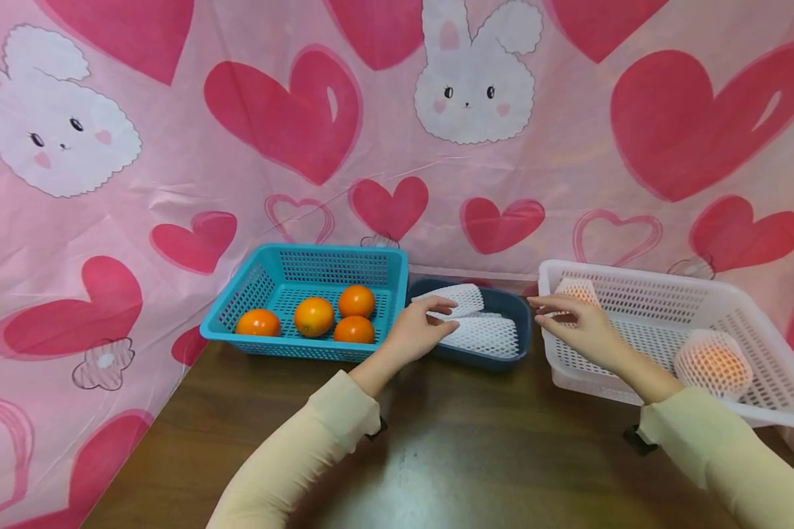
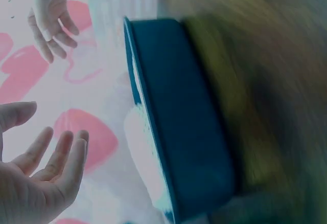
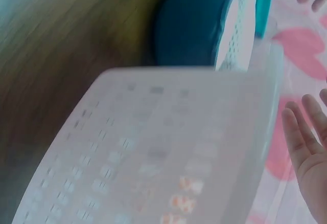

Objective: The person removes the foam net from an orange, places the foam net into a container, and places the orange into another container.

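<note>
My left hand (image 1: pixel 415 330) hovers above the left end of a dark blue tray (image 1: pixel 526 323), fingers slightly bent, holding nothing. White foam fruit nets (image 1: pixel 483 335) lie in that tray. Over the left end of a white basket (image 1: pixel 625 393) is my right hand (image 1: pixel 584 332), its fingers loosely extended and nothing between them. One net-wrapped orange fruit (image 1: pixel 713 365) sits in the white basket's near part; another wrapped fruit (image 1: pixel 577 289) is at its far left corner, partly hidden by the right hand. Both wrist views show the hands' fingers spread apart from the containers.
To the left stands a teal basket (image 1: pixel 304 351) with several bare orange fruits (image 1: pixel 314 317) in it. All three containers stand in a row on a brown wooden table (image 1: pixel 476 448). Behind them hangs a pink cloth (image 1: pixel 384 154) with hearts and rabbits.
</note>
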`<move>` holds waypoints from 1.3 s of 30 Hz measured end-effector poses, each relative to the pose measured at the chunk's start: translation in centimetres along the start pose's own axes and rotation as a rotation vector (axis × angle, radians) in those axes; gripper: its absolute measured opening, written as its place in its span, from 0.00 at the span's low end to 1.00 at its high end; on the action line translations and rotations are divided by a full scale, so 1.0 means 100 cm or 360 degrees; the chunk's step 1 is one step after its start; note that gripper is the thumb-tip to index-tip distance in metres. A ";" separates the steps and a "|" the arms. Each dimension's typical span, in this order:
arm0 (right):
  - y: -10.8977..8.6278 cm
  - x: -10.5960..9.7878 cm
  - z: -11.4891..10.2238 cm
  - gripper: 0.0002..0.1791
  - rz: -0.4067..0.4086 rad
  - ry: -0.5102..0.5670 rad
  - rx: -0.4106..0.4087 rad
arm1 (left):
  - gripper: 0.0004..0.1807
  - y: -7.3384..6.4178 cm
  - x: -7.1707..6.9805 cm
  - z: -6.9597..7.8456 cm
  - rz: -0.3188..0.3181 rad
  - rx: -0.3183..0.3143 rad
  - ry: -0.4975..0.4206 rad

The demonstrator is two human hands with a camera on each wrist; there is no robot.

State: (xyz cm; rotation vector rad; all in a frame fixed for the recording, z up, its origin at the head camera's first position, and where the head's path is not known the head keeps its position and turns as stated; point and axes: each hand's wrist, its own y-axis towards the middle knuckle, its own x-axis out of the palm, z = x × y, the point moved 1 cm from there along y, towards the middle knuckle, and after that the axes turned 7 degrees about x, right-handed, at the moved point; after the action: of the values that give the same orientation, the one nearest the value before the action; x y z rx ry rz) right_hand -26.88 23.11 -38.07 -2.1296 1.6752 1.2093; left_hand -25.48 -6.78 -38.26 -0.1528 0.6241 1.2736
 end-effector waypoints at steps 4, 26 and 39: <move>-0.010 -0.016 0.014 0.19 0.0130 -0.0074 -0.0042 | 0.19 0.009 0.021 0.005 -0.0001 0.0008 -0.0095; -0.059 -0.076 0.067 0.16 0.0365 -0.0258 0.0226 | 0.24 0.041 0.131 0.030 -0.0109 -0.0312 -0.0650; -0.091 -0.109 0.098 0.19 0.0495 -0.0240 0.0366 | 0.37 0.042 0.154 0.040 0.0094 -0.0451 -0.0840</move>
State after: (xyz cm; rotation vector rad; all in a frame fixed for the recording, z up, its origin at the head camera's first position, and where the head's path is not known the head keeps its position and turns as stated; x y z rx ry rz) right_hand -24.08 40.00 -40.11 -1.6480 2.0170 1.1521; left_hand -25.62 9.24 -41.89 -0.0268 -0.0058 1.3840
